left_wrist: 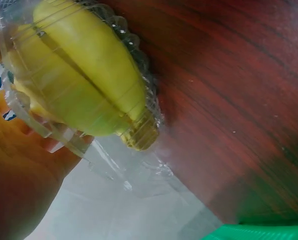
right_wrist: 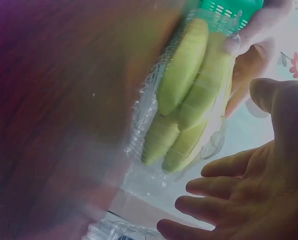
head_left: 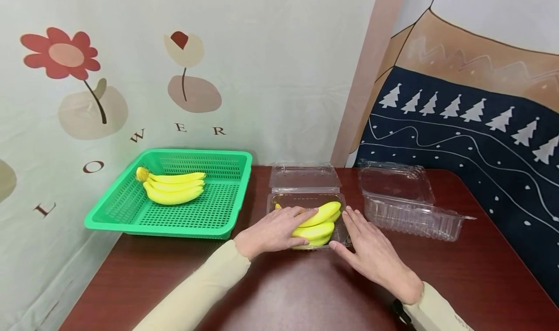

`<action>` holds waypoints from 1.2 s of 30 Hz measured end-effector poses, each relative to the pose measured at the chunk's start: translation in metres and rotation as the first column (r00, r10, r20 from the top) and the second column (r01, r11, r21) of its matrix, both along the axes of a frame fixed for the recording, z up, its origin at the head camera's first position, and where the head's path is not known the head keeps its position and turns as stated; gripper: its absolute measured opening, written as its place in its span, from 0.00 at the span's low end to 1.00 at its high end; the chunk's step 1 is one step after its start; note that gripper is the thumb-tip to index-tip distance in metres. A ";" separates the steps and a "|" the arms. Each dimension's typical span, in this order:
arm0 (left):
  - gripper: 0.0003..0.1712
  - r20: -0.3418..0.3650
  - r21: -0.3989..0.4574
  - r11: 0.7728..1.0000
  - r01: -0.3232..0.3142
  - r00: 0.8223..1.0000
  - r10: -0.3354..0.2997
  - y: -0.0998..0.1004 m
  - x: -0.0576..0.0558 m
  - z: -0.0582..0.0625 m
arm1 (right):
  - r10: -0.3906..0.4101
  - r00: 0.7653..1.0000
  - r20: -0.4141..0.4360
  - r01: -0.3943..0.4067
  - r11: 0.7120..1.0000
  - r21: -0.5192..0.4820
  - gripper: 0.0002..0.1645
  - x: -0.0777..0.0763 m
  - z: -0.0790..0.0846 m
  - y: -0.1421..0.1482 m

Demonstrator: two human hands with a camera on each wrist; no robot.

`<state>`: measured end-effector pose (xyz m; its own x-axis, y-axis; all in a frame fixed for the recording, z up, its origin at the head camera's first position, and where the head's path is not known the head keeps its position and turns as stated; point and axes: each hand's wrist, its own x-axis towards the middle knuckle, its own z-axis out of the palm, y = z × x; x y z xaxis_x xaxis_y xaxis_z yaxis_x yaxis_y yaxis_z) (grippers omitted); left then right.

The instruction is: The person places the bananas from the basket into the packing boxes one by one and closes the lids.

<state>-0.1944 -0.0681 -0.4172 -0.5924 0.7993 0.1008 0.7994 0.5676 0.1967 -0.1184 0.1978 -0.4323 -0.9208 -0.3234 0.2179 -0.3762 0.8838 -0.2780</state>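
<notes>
A bunch of yellow bananas (head_left: 320,229) lies in a clear plastic clamshell box (head_left: 342,197) whose lid (head_left: 304,176) is folded back. My left hand (head_left: 277,226) rests over the left part of the bunch, its fingers extended across the bananas and its thumb near the front rim. Beside the box's right wall is my right hand (head_left: 371,248), fingers straight and thumb spread, holding nothing. In the left wrist view, the stem end (left_wrist: 141,132) of the bunch shows through the clear wall. The right wrist view shows the banana tips (right_wrist: 161,140) inside the box.
A green plastic basket (head_left: 224,231) at the left holds another bunch of bananas (head_left: 174,188). To the right stands a second clear box (head_left: 412,217), its lid raised. Behind the dark red table (head_left: 279,292) hangs a printed curtain (head_left: 284,78).
</notes>
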 end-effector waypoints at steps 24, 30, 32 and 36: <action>0.40 0.233 0.549 0.655 -0.519 0.848 0.476 -0.002 0.004 -0.010 | -0.035 0.992 0.122 0.067 0.961 -0.268 0.51 -0.052 0.013 -0.016; 0.39 0.360 0.547 0.596 -0.588 0.808 0.467 -0.005 -0.007 -0.011 | -0.038 0.978 0.205 0.104 0.941 -0.323 0.52 -0.068 0.012 -0.013; 0.40 0.383 0.541 0.589 -0.601 0.799 0.464 -0.006 -0.011 -0.012 | -0.031 0.974 0.224 0.109 0.933 -0.343 0.52 -0.072 0.012 -0.012; 0.41 0.427 0.499 0.593 -0.632 0.775 0.467 -0.008 -0.016 -0.014 | -0.016 0.964 0.265 0.119 0.918 -0.379 0.52 -0.079 0.010 -0.010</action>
<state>-0.2103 -0.0762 -0.4307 -0.9662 0.1313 0.2220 0.2564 0.5803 0.7730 -0.1973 0.1881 -0.4220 -0.9779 -0.1960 0.0721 -0.1919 0.7067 -0.6810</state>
